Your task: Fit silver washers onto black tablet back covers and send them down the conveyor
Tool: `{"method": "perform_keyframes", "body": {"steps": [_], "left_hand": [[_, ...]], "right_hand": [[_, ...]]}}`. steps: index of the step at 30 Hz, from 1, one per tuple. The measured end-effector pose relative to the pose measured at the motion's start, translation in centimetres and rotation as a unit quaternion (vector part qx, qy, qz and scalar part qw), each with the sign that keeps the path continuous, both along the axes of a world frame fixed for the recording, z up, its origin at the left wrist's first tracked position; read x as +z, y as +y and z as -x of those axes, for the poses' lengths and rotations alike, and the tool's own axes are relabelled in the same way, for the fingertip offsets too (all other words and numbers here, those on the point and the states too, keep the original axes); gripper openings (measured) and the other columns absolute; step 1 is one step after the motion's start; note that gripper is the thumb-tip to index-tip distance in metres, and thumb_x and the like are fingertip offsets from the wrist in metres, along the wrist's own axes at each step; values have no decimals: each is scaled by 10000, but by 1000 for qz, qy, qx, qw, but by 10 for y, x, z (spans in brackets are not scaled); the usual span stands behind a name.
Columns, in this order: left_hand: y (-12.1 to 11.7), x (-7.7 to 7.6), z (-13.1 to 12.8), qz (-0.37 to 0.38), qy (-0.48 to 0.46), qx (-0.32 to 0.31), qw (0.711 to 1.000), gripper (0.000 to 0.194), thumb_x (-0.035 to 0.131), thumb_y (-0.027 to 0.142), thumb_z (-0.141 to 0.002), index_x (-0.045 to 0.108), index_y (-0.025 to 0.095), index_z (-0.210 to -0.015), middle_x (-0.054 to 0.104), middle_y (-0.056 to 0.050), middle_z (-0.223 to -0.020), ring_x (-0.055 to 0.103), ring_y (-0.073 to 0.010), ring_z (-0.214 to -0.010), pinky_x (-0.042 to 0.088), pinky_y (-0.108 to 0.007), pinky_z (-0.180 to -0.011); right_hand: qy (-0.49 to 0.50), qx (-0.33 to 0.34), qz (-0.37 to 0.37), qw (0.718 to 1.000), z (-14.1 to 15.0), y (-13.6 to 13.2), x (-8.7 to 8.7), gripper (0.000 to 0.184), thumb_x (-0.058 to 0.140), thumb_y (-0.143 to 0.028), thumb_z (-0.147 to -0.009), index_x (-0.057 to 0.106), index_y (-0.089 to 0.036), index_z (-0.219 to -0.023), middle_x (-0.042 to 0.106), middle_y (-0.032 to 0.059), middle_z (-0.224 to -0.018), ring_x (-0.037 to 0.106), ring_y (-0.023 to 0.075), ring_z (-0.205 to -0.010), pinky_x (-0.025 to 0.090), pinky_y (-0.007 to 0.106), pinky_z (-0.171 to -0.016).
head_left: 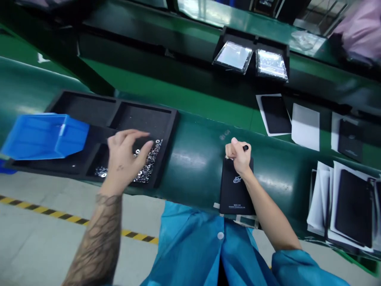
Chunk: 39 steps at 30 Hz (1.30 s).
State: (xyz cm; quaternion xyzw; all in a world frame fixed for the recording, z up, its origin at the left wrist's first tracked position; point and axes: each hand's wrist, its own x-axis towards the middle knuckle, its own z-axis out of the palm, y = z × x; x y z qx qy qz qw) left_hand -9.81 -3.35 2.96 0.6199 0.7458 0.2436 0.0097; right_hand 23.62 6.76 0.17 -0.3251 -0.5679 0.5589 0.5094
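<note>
My left hand [123,159] hovers over a black divided tray [175,131], thumb and fingers curved apart with nothing visible between them. Below it, small shiny metal parts [149,167], some like rings, lie in the near right compartment. My right hand [239,155] is closed around a dark rod-like tool [245,148]. Only the tool's round black end shows, so its kind is hidden. Under that hand, a black tablet-shaped panel [233,194] with a light logo lies on the green bench [193,159], at its near edge.
A blue bin [38,135] sits on the tray's left part. White sheets and black panels [354,202] are stacked at the right; another panel [276,114] lies beyond. Two screens [235,55] rest in a black holder at the back. A person's pink sleeve [361,31] shows top right.
</note>
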Motion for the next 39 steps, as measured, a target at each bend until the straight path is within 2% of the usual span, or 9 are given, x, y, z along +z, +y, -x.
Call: {"method": "perform_keyframes", "body": {"steps": [4, 8, 11, 13, 24, 30, 34, 37, 39], "left_hand": [[-42, -22, 32, 96, -21, -8, 995, 431, 473, 530, -1057, 638, 268, -1358, 617, -152, -1472, 517, -373, -1446, 365, -574, -1256], [-45, -27, 30, 88, -46, -6, 995, 333, 500, 500, -1047, 690, 273, -1201, 679, -121, -1316, 605, -349, -1321, 398, -558, -1241], [-40, -27, 28, 59, -46, -15, 997, 265, 507, 451, -1050, 701, 270, -1042, 720, -58, -1089, 679, -280, -1079, 376, -543, -1277], [-38, -26, 30, 45, -42, -22, 998, 234, 525, 424, -1044, 697, 273, -998, 735, -32, -1040, 684, -258, -1010, 362, -543, -1295], [-28, -22, 33, 108, -19, 29, 994, 312, 477, 508, -1023, 718, 311, -1044, 789, -21, -1015, 688, -298, -969, 523, -447, -1020], [-26, 0, 29, 23, -61, 57, 996, 198, 585, 458, -1015, 714, 324, -949, 779, 28, -1076, 727, -262, -1009, 577, -409, -963], [-30, 14, -1, -30, -94, 71, 993, 91, 659, 393, -1008, 717, 322, -1000, 769, 8, -1038, 732, -236, -899, 599, -392, -826], [-28, 13, -54, 8, -181, -41, 983, 88, 653, 333, -1028, 721, 286, -1000, 773, -23, -1035, 746, -215, -915, 610, -359, -832], [-30, 8, -101, 58, -263, -147, 952, 118, 635, 311, -1044, 734, 266, -1000, 779, -51, -1029, 755, -218, -944, 625, -362, -867]], "right_hand": [[-36, -7, -9, 999, 6, -2, -9, 713, 582, -581, -1094, 265, -255, -545, 235, -61, -476, 282, 110, -433, 225, 325, -492], [-26, -51, -31, 998, 7, -15, -12, 689, 567, -512, -1113, 257, -245, -559, 239, -54, -486, 247, 104, -434, 175, 333, -501], [-34, -58, -69, 995, 9, -20, -12, 651, 582, -431, -1116, 295, -230, -568, 275, -43, -502, 272, 105, -451, 175, 331, -518], [-40, -61, -65, 995, 11, -20, -12, 635, 571, -410, -1123, 304, -227, -577, 281, -41, -509, 271, 104, -453, 168, 330, -517], [-123, -44, -50, 990, 5, -18, -25, 652, 554, -524, -1112, 284, -245, -588, 273, -37, -525, 263, 119, -477, 218, 347, -535], [-91, 14, -68, 993, -2, -13, -26, 605, 550, -444, -1127, 274, -240, -629, 272, -38, -551, 260, 117, -497, 207, 343, -550], [-103, 28, -79, 991, 2, -10, -24, 607, 545, -441, -1129, 259, -238, -634, 256, -39, -560, 235, 116, -504, 198, 349, -550], [-114, 4, -92, 989, 10, -12, -20, 616, 527, -453, -1134, 271, -232, -620, 264, -36, -563, 240, 112, -500, 203, 349, -548], [-105, 3, -99, 990, 15, -13, -18, 619, 532, -457, -1133, 286, -228, -613, 262, -38, -569, 235, 108, -506, 201, 343, -548]]}}
